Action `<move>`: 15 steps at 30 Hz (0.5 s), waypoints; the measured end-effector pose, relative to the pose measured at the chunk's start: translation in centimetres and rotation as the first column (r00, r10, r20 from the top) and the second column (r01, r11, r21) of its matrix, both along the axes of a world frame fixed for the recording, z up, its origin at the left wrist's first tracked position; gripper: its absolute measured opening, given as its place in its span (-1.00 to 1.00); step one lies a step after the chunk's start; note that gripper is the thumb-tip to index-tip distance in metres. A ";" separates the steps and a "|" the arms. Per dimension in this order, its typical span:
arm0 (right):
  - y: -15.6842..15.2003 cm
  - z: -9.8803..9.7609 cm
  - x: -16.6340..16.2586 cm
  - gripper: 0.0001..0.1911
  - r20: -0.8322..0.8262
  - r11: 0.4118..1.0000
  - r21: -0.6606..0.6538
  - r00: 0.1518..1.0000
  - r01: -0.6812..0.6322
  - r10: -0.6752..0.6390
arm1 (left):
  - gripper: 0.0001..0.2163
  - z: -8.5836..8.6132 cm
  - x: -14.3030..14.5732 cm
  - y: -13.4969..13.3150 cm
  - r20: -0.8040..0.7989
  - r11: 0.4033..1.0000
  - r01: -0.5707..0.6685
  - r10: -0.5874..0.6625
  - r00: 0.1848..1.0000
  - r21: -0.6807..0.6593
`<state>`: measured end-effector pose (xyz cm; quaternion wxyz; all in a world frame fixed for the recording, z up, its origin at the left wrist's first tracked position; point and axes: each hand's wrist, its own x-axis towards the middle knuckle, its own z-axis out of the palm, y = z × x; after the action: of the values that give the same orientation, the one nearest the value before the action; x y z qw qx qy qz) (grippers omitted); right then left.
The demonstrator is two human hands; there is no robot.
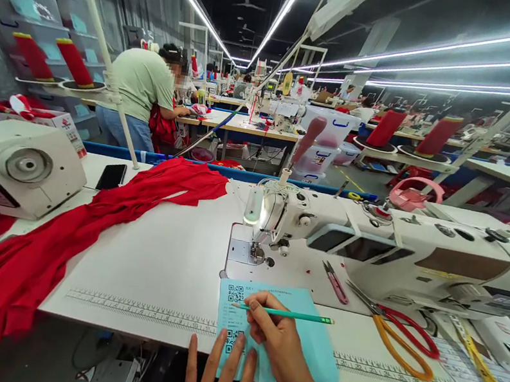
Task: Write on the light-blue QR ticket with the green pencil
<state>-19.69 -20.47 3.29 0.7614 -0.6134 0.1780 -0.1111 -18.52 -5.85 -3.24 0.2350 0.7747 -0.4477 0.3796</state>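
Note:
A light blue paper sheet [306, 349] with printed codes and small text lies at the table's front edge, below the sewing machine's needle area. My right hand [278, 332] pinches a green pencil [307, 317] over the sheet, its tip pointing left near the upper printed code. Flat on the sheet's lower left part, my left hand [220, 377] rests with its fingers spread. The sewing machine [403, 242] stands just beyond, its lamp lit.
Red fabric strips [98, 217] lie heaped along the left. Orange-and-red-handled scissors [401, 339], pink thread snips [336, 284] and a yellow tape measure [488, 377] are on the right. A black phone [111, 177] lies behind the fabric. A person [142, 87] bends over another table.

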 end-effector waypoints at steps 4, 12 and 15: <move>-0.2 0.4 -0.4 -0.44 -0.019 0.998 0.005 0.998 -0.065 0.065 | -0.48 0.2 0.0 0.2 -0.009 0.999 -0.018 0.018 1.000 0.040; -0.3 0.9 -0.8 -0.57 -0.124 0.964 -0.234 0.987 -0.125 0.098 | -0.46 0.6 -0.3 0.0 -0.013 0.998 -0.055 0.055 0.998 0.029; -0.6 0.9 -1.2 -0.57 -0.153 0.959 -0.250 0.984 -0.130 0.093 | -0.46 0.6 -0.2 -0.1 0.002 0.999 -0.053 0.053 0.999 -0.011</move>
<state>-20.93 -21.06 4.18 0.6654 -0.7230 0.1798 -0.0471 -18.76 -5.93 -2.61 0.2287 0.7846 -0.4253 0.3888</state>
